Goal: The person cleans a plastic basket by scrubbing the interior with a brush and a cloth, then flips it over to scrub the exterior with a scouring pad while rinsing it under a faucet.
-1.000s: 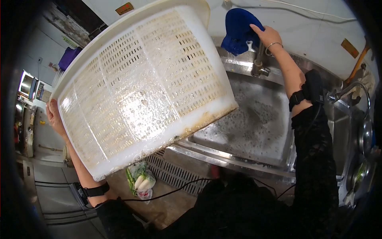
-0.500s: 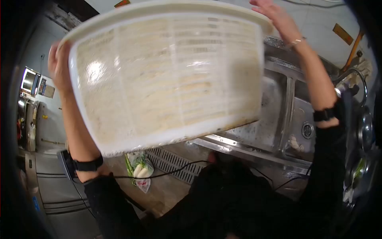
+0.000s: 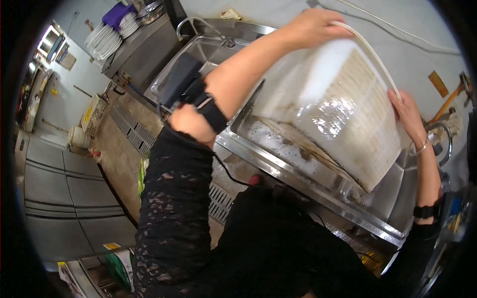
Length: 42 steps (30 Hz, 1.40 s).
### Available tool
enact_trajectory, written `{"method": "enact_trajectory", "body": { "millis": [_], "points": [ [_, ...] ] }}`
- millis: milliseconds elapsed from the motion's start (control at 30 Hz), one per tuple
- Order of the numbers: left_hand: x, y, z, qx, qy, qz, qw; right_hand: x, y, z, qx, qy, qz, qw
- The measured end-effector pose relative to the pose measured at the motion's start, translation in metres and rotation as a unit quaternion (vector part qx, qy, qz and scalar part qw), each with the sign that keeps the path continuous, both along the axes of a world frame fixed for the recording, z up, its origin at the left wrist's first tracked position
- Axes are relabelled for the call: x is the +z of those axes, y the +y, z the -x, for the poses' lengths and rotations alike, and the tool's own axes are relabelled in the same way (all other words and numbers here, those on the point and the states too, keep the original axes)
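A large white plastic basket [image 3: 365, 119] with striped, slatted-looking walls and brown stains is tilted over the stainless steel sink [image 3: 278, 171]. My left hand [image 3: 315, 29] is closed on its rim at the upper side. Farther right, my right hand [image 3: 408, 115] grips the same rim, thumb on the near face. The wet wall of the basket glints. Its dirt-edged base faces down toward foamy water [image 3: 271, 139] in the sink basin. The inside of the basket is hidden from me.
Another basin with a curved faucet [image 3: 196, 21] lies to the left, and a second faucet [image 3: 443, 141] curves at right. Stacked plates [image 3: 103, 43] stand on a steel counter. Floor grates [image 3: 131, 130], a crate [image 3: 95, 115] and steel cabinets [image 3: 49, 186] are at left.
The basket has swung from high in front of me to the right and lower, over the sink. Both hands have kept hold of its rim, and my view has turned.
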<state>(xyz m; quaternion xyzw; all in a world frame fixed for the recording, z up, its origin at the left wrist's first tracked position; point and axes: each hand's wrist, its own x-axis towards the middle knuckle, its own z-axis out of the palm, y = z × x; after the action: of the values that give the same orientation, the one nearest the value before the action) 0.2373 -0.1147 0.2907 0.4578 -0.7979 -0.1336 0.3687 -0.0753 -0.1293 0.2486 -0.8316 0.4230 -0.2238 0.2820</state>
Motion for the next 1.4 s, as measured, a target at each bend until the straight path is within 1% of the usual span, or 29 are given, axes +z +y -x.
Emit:
{"method": "enact_trajectory", "body": {
  "millis": [33,67,100,133,200,267,333,367,400,433,500,533,567,600,633,667,700,733,767,800,833,867,900,933,1000,1067,1100,1200,1400],
  "points": [
    [-0.006,-0.004,-0.007,0.008,0.006,0.002,1.000,-0.002,0.002,-0.003,-0.035,-0.001,-0.011,0.999],
    [-0.015,-0.008,-0.015,0.009,-0.020,0.032,0.999,-0.005,0.003,-0.005,-0.071,-0.001,-0.023,0.997],
    [-0.023,-0.010,-0.027,0.010,-0.046,0.061,0.997,-0.010,-0.001,-0.001,-0.066,0.006,-0.021,0.998],
    [-0.031,-0.008,-0.043,0.015,-0.039,0.063,0.997,-0.015,-0.009,0.004,-0.081,0.014,-0.036,0.996],
    [-0.053,0.006,-0.084,0.019,-0.111,0.022,0.993,-0.016,-0.014,0.004,-0.094,0.030,-0.049,0.994],
    [-0.091,0.022,-0.128,-0.005,-0.082,-0.103,0.991,-0.015,-0.015,-0.003,-0.127,0.011,-0.084,0.988],
    [-0.161,0.026,-0.179,-0.026,-0.067,-0.186,0.980,-0.011,-0.015,-0.007,-0.156,0.018,-0.073,0.985],
    [-0.176,0.039,-0.191,0.016,-0.034,-0.302,0.953,-0.003,-0.012,-0.008,-0.158,0.021,-0.070,0.985],
    [-0.193,0.055,-0.197,0.056,0.000,-0.414,0.908,0.004,-0.009,-0.007,-0.161,0.026,-0.068,0.984],
    [-0.216,0.061,-0.205,0.048,0.010,-0.445,0.894,0.007,-0.007,-0.005,-0.165,0.036,-0.068,0.983],
    [-0.270,0.065,-0.211,0.029,0.046,-0.497,0.866,0.015,-0.001,-0.002,-0.223,-0.058,-0.086,0.969],
    [-0.297,0.064,-0.208,0.019,0.072,-0.519,0.851,0.023,0.005,-0.003,-0.228,-0.049,-0.086,0.969],
    [-0.320,0.061,-0.203,0.010,0.076,-0.522,0.850,0.033,0.012,-0.004,-0.260,-0.073,-0.088,0.959],
    [-0.341,0.053,-0.194,-0.010,0.011,-0.464,0.886,0.039,0.020,-0.003,-0.291,-0.099,-0.089,0.947],
    [-0.362,0.042,-0.186,-0.029,-0.052,-0.401,0.914,0.045,0.019,0.014,-0.287,-0.099,-0.100,0.948],
    [-0.381,0.030,-0.177,-0.037,-0.049,-0.401,0.914,0.049,0.023,0.026,-0.293,-0.093,-0.097,0.946],
    [-0.401,0.017,-0.167,0.008,-0.048,-0.430,0.902,0.057,0.031,0.025,-0.314,-0.103,-0.098,0.939],
    [-0.414,0.006,-0.158,0.052,-0.048,-0.458,0.886,0.064,0.040,0.027,-0.335,-0.112,-0.098,0.930],
    [-0.419,-0.004,-0.152,0.041,-0.048,-0.458,0.887,0.070,0.046,0.053,-0.333,-0.130,-0.115,0.927],
    [-0.423,-0.015,-0.146,0.048,-0.094,-0.481,0.870,0.074,0.054,0.085,-0.389,-0.124,-0.098,0.908],
    [-0.428,-0.025,-0.139,0.054,-0.142,-0.501,0.852,0.075,0.065,0.114,-0.405,-0.081,-0.057,0.909],
    [-0.437,-0.033,-0.133,0.042,-0.144,-0.499,0.853,0.076,0.082,0.133,-0.421,-0.038,-0.017,0.906],
    [-0.445,-0.041,-0.131,0.077,-0.122,-0.536,0.832,0.077,0.100,0.139,-0.430,-0.035,-0.014,0.902],
    [-0.461,-0.053,-0.132,0.116,-0.101,-0.574,0.804,0.071,0.107,0.142,-0.431,-0.059,-0.039,0.900],
    [-0.481,-0.068,-0.126,0.116,-0.096,-0.588,0.795,0.060,0.137,0.143,-0.437,-0.086,-0.061,0.893],
    [-0.488,-0.079,-0.123,0.103,-0.107,-0.616,0.773,0.041,0.163,0.134,-0.456,-0.264,-0.168,0.833],
    [-0.486,-0.086,-0.123,0.103,-0.110,-0.613,0.776,0.032,0.173,0.133,-0.467,-0.273,-0.173,0.823],
    [-0.491,-0.101,-0.113,0.055,-0.105,-0.646,0.754,0.015,0.210,0.132,-0.508,-0.239,-0.154,0.813],
    [-0.533,-0.089,-0.098,0.081,-0.163,-0.626,0.758,-0.015,0.295,0.141,-0.590,-0.223,-0.147,0.762]
  ]
}}
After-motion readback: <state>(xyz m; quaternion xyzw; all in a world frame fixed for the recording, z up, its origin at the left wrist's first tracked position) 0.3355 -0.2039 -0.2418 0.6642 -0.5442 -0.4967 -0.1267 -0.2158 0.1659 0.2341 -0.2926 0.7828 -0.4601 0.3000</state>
